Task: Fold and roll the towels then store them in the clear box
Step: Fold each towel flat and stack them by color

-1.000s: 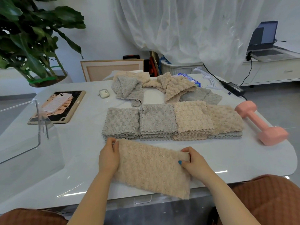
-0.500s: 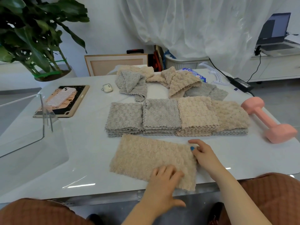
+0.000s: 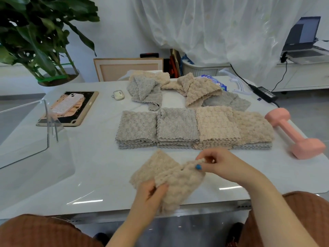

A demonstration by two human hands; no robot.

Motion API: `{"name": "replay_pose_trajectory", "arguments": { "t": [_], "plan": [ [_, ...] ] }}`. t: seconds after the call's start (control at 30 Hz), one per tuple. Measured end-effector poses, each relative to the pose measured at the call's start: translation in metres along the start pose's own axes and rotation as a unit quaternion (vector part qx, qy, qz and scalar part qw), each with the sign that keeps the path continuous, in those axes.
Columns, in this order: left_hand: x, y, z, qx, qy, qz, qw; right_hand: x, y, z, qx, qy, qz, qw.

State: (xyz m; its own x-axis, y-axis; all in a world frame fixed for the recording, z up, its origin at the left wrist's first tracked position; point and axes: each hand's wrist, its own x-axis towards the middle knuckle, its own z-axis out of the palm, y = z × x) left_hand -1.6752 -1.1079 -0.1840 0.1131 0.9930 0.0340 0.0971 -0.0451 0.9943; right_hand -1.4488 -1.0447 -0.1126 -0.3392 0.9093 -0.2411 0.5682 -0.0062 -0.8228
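A beige towel (image 3: 160, 168) lies near the table's front edge, partly folded over itself. My left hand (image 3: 151, 195) pinches its near right edge and lifts that end leftward. My right hand (image 3: 217, 163) pinches the far right corner between thumb and fingers. Behind it stands a row of folded stacks: two grey stacks (image 3: 156, 129) on the left and two beige stacks (image 3: 231, 127) on the right. Loose unfolded towels (image 3: 174, 88) are heaped farther back. The clear box (image 3: 35, 139) stands at the left of the table.
A pink dumbbell (image 3: 295, 134) lies at the right of the table. A phone on a tablet (image 3: 71, 107) and an earbud case (image 3: 118, 95) sit at the back left. A power adapter (image 3: 263, 91) and a potted plant (image 3: 44, 41) are behind. A white table (image 3: 99, 166).
The towel lay flat and spread out; now its right end is lifted and folded toward the left. My left hand went from the left edge to the near right edge.
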Motion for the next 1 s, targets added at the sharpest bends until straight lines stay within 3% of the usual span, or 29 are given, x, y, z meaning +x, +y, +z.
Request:
{"name": "replay_pose_trajectory", "arguments": {
  "t": [0.2, 0.43, 0.57, 0.67, 0.73, 0.87, 1.0],
  "plan": [
    [0.006, -0.016, -0.042, 0.116, 0.157, -0.089, 0.977, 0.086, -0.01, 0.069, -0.162, 0.003, -0.026, 0.986],
    [0.032, -0.034, -0.064, 0.405, 0.089, -0.142, 0.899, 0.114, -0.005, 0.093, -0.204, -0.027, -0.021, 0.978],
    [0.041, -0.03, -0.067, 0.37, 0.021, -0.205, 0.906, 0.115, -0.004, 0.088, -0.27, -0.085, 0.009, 0.959],
    [0.049, -0.018, -0.069, 0.353, -0.042, -0.195, 0.914, 0.103, -0.005, 0.075, -0.275, -0.092, 0.013, 0.957],
    [0.054, -0.005, -0.07, 0.341, -0.017, -0.136, 0.93, 0.09, -0.007, 0.062, -0.245, -0.048, -0.002, 0.968],
    [0.058, 0.032, -0.068, 0.262, 0.081, 0.013, 0.962, 0.05, -0.015, 0.034, -0.064, 0.143, -0.12, 0.98],
    [0.045, 0.04, -0.067, 0.205, 0.04, 0.037, 0.977, 0.022, -0.012, 0.033, -0.038, 0.135, -0.169, 0.975]
  ]
}}
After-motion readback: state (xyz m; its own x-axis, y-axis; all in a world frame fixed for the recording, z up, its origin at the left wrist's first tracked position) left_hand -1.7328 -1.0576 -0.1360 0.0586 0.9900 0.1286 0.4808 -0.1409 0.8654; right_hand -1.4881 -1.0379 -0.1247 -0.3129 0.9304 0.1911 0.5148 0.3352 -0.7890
